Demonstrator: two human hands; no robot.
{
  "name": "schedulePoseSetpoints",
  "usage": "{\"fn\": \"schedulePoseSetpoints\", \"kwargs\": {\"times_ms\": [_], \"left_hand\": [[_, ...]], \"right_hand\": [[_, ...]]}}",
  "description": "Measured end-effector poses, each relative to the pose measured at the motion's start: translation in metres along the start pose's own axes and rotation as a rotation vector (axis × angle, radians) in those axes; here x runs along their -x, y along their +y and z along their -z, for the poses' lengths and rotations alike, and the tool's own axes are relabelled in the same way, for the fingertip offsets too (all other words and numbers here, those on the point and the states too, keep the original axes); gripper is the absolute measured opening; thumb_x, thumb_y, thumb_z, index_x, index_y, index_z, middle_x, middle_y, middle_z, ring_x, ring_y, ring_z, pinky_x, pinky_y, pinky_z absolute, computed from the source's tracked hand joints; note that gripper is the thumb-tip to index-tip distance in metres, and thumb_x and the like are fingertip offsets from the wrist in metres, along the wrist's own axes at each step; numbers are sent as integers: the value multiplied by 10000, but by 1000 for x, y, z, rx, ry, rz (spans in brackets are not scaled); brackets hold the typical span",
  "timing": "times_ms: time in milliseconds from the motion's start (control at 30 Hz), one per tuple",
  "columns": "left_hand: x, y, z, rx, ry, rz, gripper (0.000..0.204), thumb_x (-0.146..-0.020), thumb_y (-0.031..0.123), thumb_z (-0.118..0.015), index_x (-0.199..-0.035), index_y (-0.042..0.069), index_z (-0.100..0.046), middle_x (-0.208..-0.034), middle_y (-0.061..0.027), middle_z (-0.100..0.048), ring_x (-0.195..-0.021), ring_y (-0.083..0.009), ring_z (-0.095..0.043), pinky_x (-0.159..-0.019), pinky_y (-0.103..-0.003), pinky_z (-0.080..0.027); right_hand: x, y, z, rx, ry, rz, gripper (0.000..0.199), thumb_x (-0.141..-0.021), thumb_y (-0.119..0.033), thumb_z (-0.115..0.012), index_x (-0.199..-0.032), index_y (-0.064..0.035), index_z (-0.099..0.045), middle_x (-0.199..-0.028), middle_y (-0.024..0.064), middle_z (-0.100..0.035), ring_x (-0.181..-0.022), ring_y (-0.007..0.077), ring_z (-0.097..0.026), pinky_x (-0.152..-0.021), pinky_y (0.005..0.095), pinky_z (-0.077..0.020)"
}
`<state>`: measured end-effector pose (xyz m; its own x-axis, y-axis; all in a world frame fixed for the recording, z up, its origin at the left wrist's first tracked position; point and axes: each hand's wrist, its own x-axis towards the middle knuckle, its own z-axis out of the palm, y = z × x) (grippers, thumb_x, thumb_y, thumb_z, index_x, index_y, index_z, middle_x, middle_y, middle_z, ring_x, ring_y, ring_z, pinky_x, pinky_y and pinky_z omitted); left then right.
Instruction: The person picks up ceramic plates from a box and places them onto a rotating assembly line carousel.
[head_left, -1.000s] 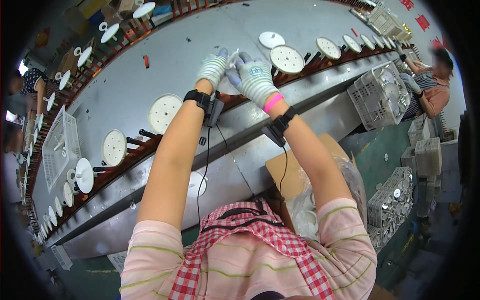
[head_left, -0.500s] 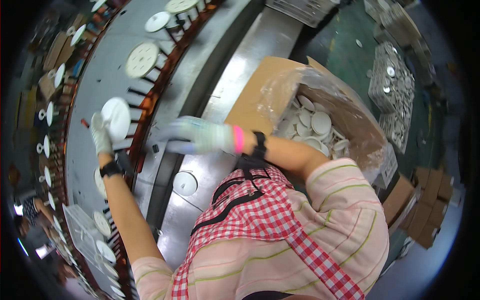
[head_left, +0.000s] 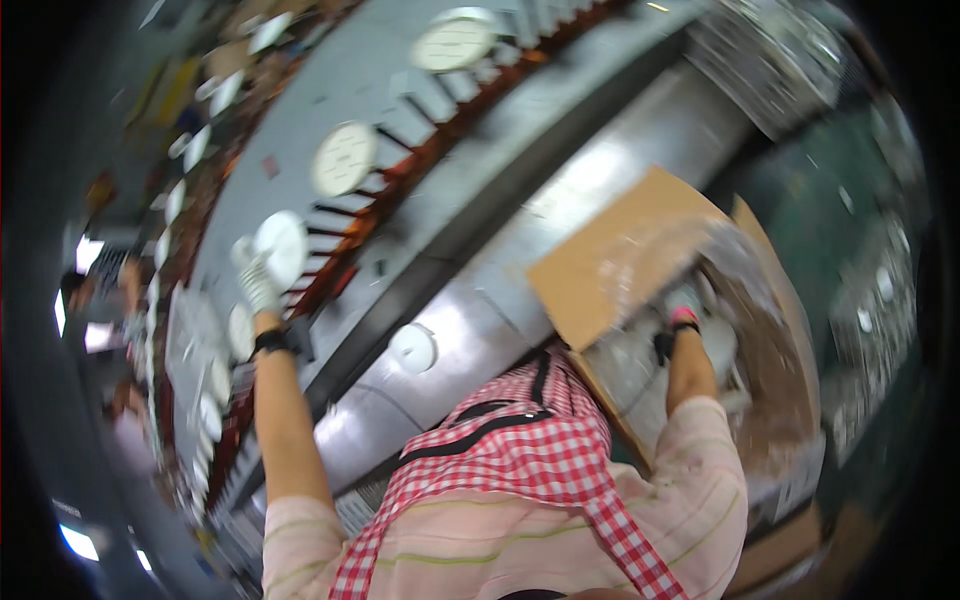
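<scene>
My left hand (head_left: 257,278), in a white glove, is at the left edge of a round white disc (head_left: 282,248) and appears to grip it. That disc stands tilted against the dark pegs of the brown rack (head_left: 350,238). My right hand (head_left: 684,300) is down inside a plastic-lined cardboard box (head_left: 590,285) holding round white pieces (head_left: 715,345). Its fingers are hidden in there, and blur makes what they touch unclear. One white disc (head_left: 413,348) lies alone on the metal table (head_left: 480,318) in front of me.
More white discs, some with slots (head_left: 345,158), stand along the pegged rack on the grey surface. A clear plastic bin (head_left: 195,325) sits to the left. Crates of small parts (head_left: 870,330) are on the green floor at right. People are blurred at far left.
My right hand has moved from above the table's edge into the box at the right. My left hand stays at the disc. The whole view has turned and shifted.
</scene>
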<state>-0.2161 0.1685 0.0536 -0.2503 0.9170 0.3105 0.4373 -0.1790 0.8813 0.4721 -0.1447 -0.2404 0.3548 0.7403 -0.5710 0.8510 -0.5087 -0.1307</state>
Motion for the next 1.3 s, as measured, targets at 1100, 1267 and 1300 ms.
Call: {"fn": "schedulePoseSetpoints", "kwargs": {"times_ms": [1100, 1267, 1300], "left_hand": [[164, 183, -270, 797, -816, 338, 642, -876, 382, -562, -1343, 11, -323, -1250, -105, -478, -1109, -194, -500, -945, -312, -415], [152, 161, -272, 665, -873, 361, 697, -877, 436, -529, -1352, -8, -277, -1248, -190, -468, -1083, -231, -524, -929, -326, -442], [148, 159, -267, 646, -899, 336, 690, -881, 443, -523, -1343, -13, -289, -1238, -197, -477, -1075, -236, -533, -922, -328, -448]], "right_hand": [[23, -297, 275, -975, 664, 1195, 186, -810, -96, -597, -990, -75, -558, -1178, 153, -550, -1166, 337, -458, -951, 418, -368], [-82, -304, 346, -566, 1040, 676, 431, -837, -405, -540, -1123, -86, -583, -1245, 169, -485, -1118, 357, -464, -925, 411, -397], [-94, -309, 351, -495, 975, 612, 437, -842, -403, -536, -1151, -95, -567, -1245, 165, -486, -1124, 356, -461, -936, 405, -392]]}}
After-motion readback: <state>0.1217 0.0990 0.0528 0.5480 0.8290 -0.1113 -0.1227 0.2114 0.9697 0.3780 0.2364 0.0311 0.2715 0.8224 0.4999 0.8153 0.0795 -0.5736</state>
